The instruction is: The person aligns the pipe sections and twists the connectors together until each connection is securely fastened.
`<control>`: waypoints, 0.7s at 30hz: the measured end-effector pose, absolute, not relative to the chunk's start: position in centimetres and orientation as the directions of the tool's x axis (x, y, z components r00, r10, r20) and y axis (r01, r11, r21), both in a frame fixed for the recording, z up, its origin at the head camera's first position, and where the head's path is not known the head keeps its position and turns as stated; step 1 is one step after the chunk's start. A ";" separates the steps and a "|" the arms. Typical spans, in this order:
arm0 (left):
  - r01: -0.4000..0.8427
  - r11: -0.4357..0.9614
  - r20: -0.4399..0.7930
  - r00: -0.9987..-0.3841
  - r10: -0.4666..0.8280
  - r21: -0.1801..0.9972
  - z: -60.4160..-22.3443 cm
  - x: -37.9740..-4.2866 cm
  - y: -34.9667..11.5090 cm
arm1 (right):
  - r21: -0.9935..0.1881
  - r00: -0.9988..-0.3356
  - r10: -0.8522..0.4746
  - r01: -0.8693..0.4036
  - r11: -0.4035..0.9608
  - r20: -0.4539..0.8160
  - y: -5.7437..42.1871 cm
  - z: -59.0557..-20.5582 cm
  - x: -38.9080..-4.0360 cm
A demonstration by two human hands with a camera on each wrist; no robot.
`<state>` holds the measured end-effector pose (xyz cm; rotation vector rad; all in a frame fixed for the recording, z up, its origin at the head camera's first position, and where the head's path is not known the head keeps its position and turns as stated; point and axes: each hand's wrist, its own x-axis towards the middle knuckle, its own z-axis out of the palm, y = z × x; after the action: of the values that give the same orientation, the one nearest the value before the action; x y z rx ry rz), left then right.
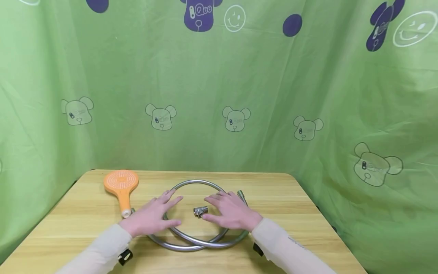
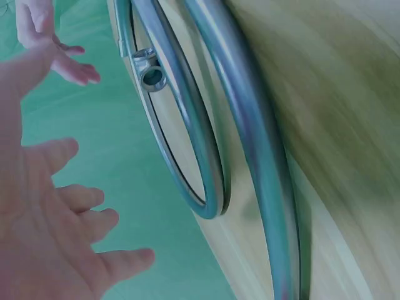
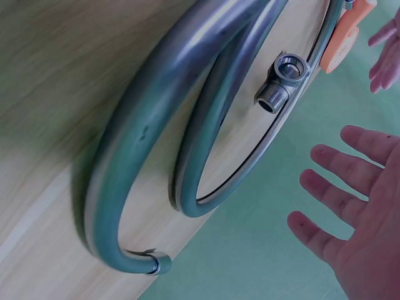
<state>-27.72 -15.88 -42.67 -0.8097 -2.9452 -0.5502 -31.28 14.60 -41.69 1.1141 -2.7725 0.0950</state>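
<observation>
Both hands are empty: left hand (image 1: 154,215) and right hand (image 1: 236,211) hover over the counter (image 1: 291,213), fingers spread and fairly straight, palms downward. In the head view the right thumb overlaps the fitting (image 1: 200,211); the right-wrist view shows a gap, so no contact.

Fitting: metal, on the counter between the hands, inside the hose loops. It lies to the right of the left hand and just left of the right hand, which is nearer. My judgement: any pick-up turns on this, the right hand needing only a short move down and leftward. Long axis runs roughly left to right, across the counter. A threaded stub points right; an open mouth faces the near side.

Hose (image 2: 253,112): metal, coiled beneath both hands, strands crossing on the near side. Being looped, it has no single long axis. Its right end (image 1: 241,195), beyond the right wrist, points toward the far edge, leaning slightly left. The other end shows just beside the shower head (image 1: 121,186); whether they touch I cannot tell.

Shower head: orange, beyond and left of the left hand, the nearer one. Long axis runs far to near; spray face up, disc at the far end, handle pointing toward the person and a little rightward.

Outermost: green curtain (image 1: 267,76) behind the counter and along both sides.
</observation>
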 end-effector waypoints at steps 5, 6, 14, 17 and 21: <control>0.457 0.815 0.219 -0.889 0.403 0.357 -42.6 -28.1 -16.6 | 0.001 -0.705 -0.688 -0.698 0.716 0.175 13.9 -41.7 -31.5; 0.449 0.817 0.235 -0.892 0.385 0.363 -42.6 -28.2 -16.8 | -0.001 -0.702 -0.690 -0.701 0.713 0.176 13.8 -41.8 -31.6; 0.396 0.806 0.365 -0.899 0.242 0.441 -42.3 -28.4 -18.3 | -0.011 -0.693 -0.704 -0.714 0.700 0.157 12.9 -41.9 -31.8; 0.389 0.795 0.407 -0.892 0.198 0.466 -42.0 -28.4 -18.9 | -0.027 -0.697 -0.704 -0.713 0.701 0.138 12.5 -41.9 -31.8; 0.343 0.787 0.408 -0.904 0.128 0.512 -41.5 -28.5 -19.7 | -0.045 -0.690 -0.710 -0.721 0.692 0.137 11.9 -41.7 -31.9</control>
<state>-28.46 -19.74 -41.49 -0.3591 -2.6250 -0.8492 -31.88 11.93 -41.67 1.1837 -2.7885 0.1446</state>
